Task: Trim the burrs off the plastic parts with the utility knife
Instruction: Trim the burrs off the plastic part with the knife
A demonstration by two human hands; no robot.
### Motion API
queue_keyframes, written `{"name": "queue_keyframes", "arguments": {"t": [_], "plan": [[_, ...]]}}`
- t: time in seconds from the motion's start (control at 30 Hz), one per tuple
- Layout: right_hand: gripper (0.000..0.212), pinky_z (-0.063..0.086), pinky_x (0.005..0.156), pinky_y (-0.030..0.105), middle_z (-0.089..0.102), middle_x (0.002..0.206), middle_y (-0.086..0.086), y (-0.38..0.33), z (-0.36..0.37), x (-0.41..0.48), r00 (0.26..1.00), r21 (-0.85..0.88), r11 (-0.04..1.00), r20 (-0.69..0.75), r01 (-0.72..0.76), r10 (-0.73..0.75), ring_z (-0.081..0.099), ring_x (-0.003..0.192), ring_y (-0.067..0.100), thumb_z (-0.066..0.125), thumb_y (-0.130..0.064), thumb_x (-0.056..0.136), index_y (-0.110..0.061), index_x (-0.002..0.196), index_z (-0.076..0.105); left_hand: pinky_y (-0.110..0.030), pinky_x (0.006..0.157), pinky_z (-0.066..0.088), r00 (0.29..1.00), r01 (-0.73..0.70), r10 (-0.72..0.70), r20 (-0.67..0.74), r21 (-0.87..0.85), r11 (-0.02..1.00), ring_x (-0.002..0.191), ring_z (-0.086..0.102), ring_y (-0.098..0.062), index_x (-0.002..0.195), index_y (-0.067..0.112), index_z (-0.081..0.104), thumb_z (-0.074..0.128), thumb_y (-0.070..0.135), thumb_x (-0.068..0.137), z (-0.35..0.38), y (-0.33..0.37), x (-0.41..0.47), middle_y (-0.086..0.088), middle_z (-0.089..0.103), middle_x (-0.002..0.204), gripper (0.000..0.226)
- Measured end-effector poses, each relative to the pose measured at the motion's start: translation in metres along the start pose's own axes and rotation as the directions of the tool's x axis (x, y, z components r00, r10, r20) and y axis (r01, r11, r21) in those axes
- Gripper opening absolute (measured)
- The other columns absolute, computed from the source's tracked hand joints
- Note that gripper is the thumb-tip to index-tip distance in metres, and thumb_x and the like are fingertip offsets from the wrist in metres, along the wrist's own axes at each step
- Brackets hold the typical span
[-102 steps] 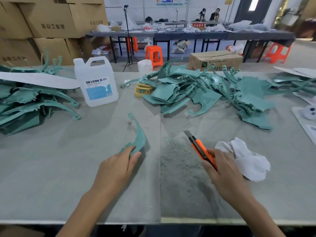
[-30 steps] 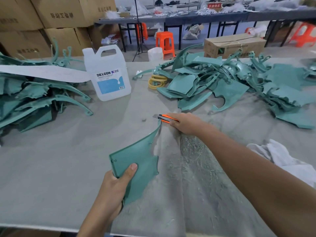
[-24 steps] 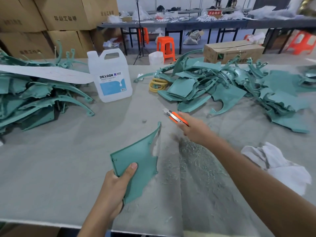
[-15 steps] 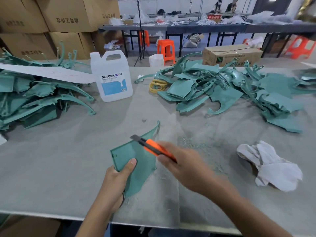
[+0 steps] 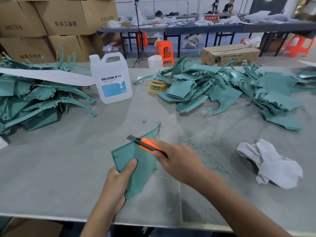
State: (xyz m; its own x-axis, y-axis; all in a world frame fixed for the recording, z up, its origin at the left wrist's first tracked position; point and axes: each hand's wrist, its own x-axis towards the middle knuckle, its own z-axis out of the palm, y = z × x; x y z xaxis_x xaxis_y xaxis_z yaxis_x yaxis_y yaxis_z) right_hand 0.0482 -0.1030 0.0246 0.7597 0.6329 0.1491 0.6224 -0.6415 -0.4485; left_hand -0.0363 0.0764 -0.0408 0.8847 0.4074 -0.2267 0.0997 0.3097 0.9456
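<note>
Low in the frame's centre, the left hand (image 5: pixel 118 182) grips a teal plastic part (image 5: pixel 136 161) by its lower corner, thumb on top. The right hand (image 5: pixel 177 159) grasps the orange utility knife (image 5: pixel 145 144) — blade at the part's upper edge — above the grey desk (image 5: pixel 59 165).

desk (image 5: pixel 59 168): grey felt-like cover, seam running front to back | back left: stacked cardboard boxes (image 5: pixel 65 19), printed characters | behind desk: long dark table (image 5: pixel 256 29), black legs, cluttered top | orange stools (image 5: pixel 164 48) by it | tripod stand (image 5: pixel 138 31) upright | brown carton (image 5: pixel 230 54) on pale floor (image 5: pixel 188 52) | far wall (image 5: pixel 171 4) white
</note>
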Motion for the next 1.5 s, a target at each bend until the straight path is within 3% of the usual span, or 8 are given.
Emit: {"name": "queue_keyframes", "arguments": {"t": [0.17,0.37,0.8,1.03,1.17,1.27,1.37,1.5], "plan": [[0.033,0.045,0.058,0.033,0.060,0.071,-0.006,0.041,-0.010,0.026,0.995,0.056,0.994,-0.022,-0.092,0.093,0.059,0.065,0.019,0.045,-0.040,0.104,-0.046,0.135,0.052,-0.038,0.069,0.062,1.000,-0.013,0.013,-0.016,0.002,1.000,0.093,0.075,-0.033,0.100,0.022,0.079,0.072,0.032,0.081,-0.003,-0.003,0.002,-0.015,0.076,0.105,0.022],[0.027,0.041,0.053,0.029,0.064,0.071,0.000,0.104,-0.009,0.071,0.983,0.087,0.980,0.063,-0.178,0.173,0.056,0.057,0.014,0.046,-0.037,0.104,-0.027,0.120,0.066,-0.037,0.068,0.062,1.000,-0.017,0.017,-0.019,0.007,1.000,0.093,0.074,-0.034,0.099,0.017,0.080,0.073,0.030,0.080,-0.004,-0.006,0.005,-0.015,0.076,0.104,0.024],[0.028,0.038,0.054,0.028,0.061,0.082,-0.002,0.122,0.012,0.127,0.967,-0.098,0.969,0.097,-0.227,0.237,0.056,0.070,0.014,0.044,-0.035,0.105,-0.021,0.119,0.065,-0.038,0.064,0.063,0.997,-0.041,0.041,-0.059,0.004,0.999,0.086,0.075,-0.033,0.101,0.006,0.075,0.072,0.025,0.083,-0.003,-0.008,0.003,-0.016,0.077,0.099,0.027],[0.021,0.053,0.069,0.041,0.065,0.086,0.003,0.120,0.003,0.081,0.952,0.026,0.952,-0.013,-0.306,0.307,0.062,0.075,0.024,0.042,-0.035,0.106,-0.021,0.106,0.058,-0.030,0.058,0.059,0.995,-0.054,0.055,-0.086,0.014,0.998,0.083,0.076,-0.029,0.092,0.014,0.079,0.078,0.031,0.073,-0.003,-0.009,0.002,-0.012,0.078,0.096,0.026],[0.027,0.047,0.063,0.039,0.063,0.077,0.005,0.114,-0.010,0.060,0.958,0.083,0.957,-0.047,-0.277,0.281,0.062,0.070,0.029,0.043,-0.036,0.106,-0.018,0.092,0.055,-0.033,0.060,0.061,0.995,-0.041,0.043,-0.093,0.022,0.999,0.085,0.076,-0.032,0.094,0.014,0.078,0.079,0.033,0.072,-0.004,-0.009,0.002,-0.013,0.077,0.098,0.030],[0.027,0.048,0.052,0.036,0.067,0.079,0.007,0.102,-0.017,0.054,0.979,0.187,0.961,0.025,-0.205,0.204,0.060,0.058,0.020,0.046,-0.041,0.103,-0.018,0.101,0.061,-0.035,0.062,0.061,0.994,-0.029,0.031,-0.104,0.018,0.999,0.086,0.076,-0.033,0.096,0.014,0.078,0.079,0.034,0.072,-0.003,-0.008,0.001,-0.014,0.077,0.099,0.031],[0.022,0.045,0.043,0.024,0.069,0.078,0.000,0.098,-0.017,0.057,0.976,0.316,0.929,0.158,-0.195,0.151,0.055,0.049,0.007,0.050,-0.043,0.100,-0.034,0.112,0.066,-0.037,0.065,0.061,0.994,-0.027,0.027,-0.103,-0.002,1.000,0.087,0.076,-0.033,0.095,0.018,0.079,0.079,0.034,0.072,-0.002,-0.007,0.000,-0.013,0.077,0.099,0.029],[0.026,0.045,0.047,0.027,0.064,0.072,0.002,0.107,-0.015,0.079,0.950,0.203,0.939,0.204,-0.277,0.236,0.054,0.052,0.014,0.048,-0.038,0.101,-0.026,0.115,0.067,-0.033,0.062,0.060,0.996,-0.027,0.027,-0.089,0.001,1.000,0.087,0.076,-0.031,0.094,0.021,0.079,0.079,0.033,0.071,-0.001,-0.007,0.001,-0.013,0.077,0.100,0.026]]}}
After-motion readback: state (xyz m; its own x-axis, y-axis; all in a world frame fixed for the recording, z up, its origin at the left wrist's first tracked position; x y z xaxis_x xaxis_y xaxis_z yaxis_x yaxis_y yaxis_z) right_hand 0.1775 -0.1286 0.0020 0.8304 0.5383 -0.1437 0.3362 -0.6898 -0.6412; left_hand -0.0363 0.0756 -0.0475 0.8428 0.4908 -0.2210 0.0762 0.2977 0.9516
